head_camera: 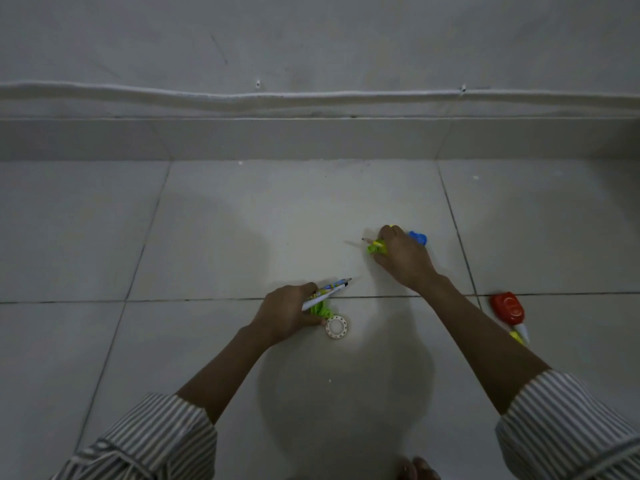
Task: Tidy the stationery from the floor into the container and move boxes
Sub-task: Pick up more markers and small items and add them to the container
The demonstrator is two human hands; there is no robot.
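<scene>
On the grey tiled floor by the wall, your left hand grips a marker beside the tape roll; your right hand closes on a pencil. Pinch the roll without dropping the marker.

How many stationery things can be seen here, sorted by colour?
Green: 2, one bunched piece in the left hand, one in the right hand
Blue: 1, item beside the right hand
Red: 1, item on the floor
White: 2, marker, tape roll
Wood-coloured: 1, pencil
Total: 7
</scene>
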